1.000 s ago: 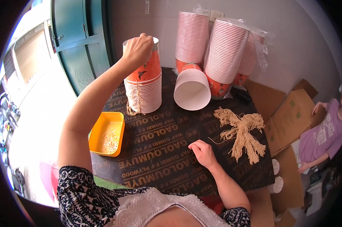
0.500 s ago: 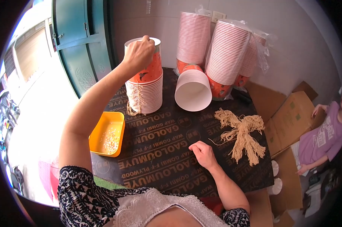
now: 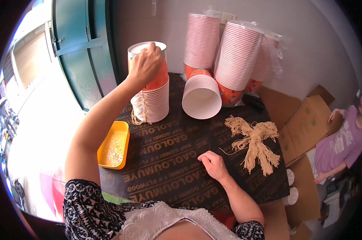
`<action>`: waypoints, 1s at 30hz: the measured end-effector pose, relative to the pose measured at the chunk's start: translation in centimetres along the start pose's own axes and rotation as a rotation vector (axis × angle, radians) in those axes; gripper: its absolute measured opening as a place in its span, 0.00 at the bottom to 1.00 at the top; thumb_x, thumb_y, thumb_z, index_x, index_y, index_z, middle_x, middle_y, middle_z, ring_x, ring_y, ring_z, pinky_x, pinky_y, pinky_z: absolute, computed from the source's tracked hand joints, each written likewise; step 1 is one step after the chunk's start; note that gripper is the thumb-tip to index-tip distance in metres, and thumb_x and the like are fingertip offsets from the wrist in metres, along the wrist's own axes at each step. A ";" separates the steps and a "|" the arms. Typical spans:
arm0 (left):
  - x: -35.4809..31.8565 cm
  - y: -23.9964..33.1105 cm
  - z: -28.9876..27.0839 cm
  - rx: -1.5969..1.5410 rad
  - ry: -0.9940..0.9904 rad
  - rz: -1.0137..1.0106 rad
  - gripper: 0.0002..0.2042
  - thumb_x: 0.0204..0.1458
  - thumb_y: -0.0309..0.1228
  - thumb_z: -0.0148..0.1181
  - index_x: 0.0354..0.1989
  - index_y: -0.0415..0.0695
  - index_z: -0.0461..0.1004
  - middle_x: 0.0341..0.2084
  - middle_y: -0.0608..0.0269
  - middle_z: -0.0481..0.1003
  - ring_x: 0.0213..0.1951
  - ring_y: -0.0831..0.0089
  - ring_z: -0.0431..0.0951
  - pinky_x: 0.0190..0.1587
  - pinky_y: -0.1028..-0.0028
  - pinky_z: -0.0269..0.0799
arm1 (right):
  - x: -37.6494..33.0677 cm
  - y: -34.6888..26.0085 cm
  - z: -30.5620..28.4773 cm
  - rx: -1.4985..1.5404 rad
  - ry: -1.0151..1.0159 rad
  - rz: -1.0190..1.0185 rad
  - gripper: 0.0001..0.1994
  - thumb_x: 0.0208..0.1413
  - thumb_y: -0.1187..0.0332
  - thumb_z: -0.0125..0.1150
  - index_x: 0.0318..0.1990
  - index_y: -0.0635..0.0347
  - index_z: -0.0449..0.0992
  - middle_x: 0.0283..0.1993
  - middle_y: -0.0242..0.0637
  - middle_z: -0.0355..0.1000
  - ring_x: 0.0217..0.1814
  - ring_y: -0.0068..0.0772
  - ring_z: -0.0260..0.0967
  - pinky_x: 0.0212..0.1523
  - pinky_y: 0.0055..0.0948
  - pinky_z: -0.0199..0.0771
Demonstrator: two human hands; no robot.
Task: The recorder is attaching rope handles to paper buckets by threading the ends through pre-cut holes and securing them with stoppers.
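A tall stack of upside-down paper tubs point(image 3: 155, 106) stands at the far left of the table, its top tub point(image 3: 162, 76) orange with dark figures. Looped beige strings point(image 3: 141, 110) hang down its left side. My left hand point(image 3: 146, 64) is closed at the top tub's near rim, and its fingers hide what they grip, if anything. My right hand point(image 3: 213, 164) lies curled near the table's middle, thumb pressed to the fingers; whether anything is pinched there is hidden. To its right is a bundle of beige strings point(image 3: 256, 142), one thin end trailing toward the hand.
A yellow tray point(image 3: 126, 146) with small pale bits stands at left. One tub point(image 3: 202, 98) lies on its side, mouth toward me, before wrapped tub stacks point(image 3: 239, 56). Cardboard boxes point(image 3: 305, 132) and a person in purple point(image 3: 339, 140) are at right, a green door point(image 3: 83, 52) far left.
My left hand has come slightly down and right relative to the tub stack. The view has shifted a little. My right hand stays curled in nearly the same place.
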State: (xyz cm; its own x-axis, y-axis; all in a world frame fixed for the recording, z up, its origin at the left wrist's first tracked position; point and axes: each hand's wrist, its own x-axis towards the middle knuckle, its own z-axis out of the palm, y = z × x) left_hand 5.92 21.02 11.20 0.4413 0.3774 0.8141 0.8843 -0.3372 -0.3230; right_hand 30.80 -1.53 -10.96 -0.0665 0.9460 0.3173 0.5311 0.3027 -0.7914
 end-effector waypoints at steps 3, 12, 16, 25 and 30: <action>-0.1 0.4 0.2 -0.004 0.017 -0.034 0.07 0.48 0.23 0.55 0.32 0.30 0.70 0.36 0.45 0.71 0.34 0.55 0.80 0.30 0.60 0.80 | -0.1 0.4 0.1 0.002 -0.001 -0.010 0.10 0.61 0.70 0.52 0.36 0.67 0.79 0.36 0.44 0.76 0.37 0.41 0.76 0.38 0.33 0.75; -0.4 0.6 0.3 0.010 0.045 -0.025 0.07 0.49 0.23 0.53 0.33 0.30 0.70 0.36 0.45 0.70 0.34 0.53 0.79 0.31 0.60 0.79 | -0.1 0.2 0.2 0.003 0.012 -0.041 0.10 0.60 0.70 0.53 0.35 0.66 0.78 0.36 0.45 0.76 0.38 0.42 0.76 0.39 0.34 0.75; -1.0 1.5 -0.4 -0.010 -0.020 -0.127 0.11 0.55 0.31 0.53 0.36 0.32 0.72 0.39 0.46 0.69 0.38 0.54 0.77 0.30 0.54 0.74 | -0.1 1.1 0.7 0.012 0.016 -0.058 0.10 0.60 0.69 0.52 0.34 0.66 0.78 0.36 0.45 0.75 0.38 0.44 0.75 0.39 0.37 0.74; -5.5 12.3 1.2 -0.368 -0.124 0.420 0.05 0.47 0.26 0.54 0.32 0.38 0.70 0.35 0.53 0.67 0.42 0.59 0.70 0.40 0.64 0.73 | 0.1 1.7 0.8 -0.028 0.025 -0.034 0.10 0.59 0.68 0.52 0.33 0.62 0.79 0.36 0.42 0.76 0.40 0.44 0.75 0.42 0.37 0.74; -4.9 13.7 7.6 -0.354 -0.161 0.391 0.06 0.46 0.23 0.54 0.33 0.39 0.69 0.34 0.52 0.68 0.41 0.57 0.71 0.43 0.63 0.72 | 0.4 1.9 1.4 -0.045 0.015 -0.070 0.09 0.58 0.68 0.52 0.32 0.62 0.78 0.35 0.43 0.74 0.40 0.47 0.74 0.41 0.39 0.74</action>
State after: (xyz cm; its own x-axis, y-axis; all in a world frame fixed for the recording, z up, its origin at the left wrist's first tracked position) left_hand 17.10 21.14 -0.89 0.7687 0.2839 0.5732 0.5571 -0.7374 -0.3820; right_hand 30.57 -0.41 -13.08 -0.0920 0.9207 0.3792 0.5632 0.3622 -0.7427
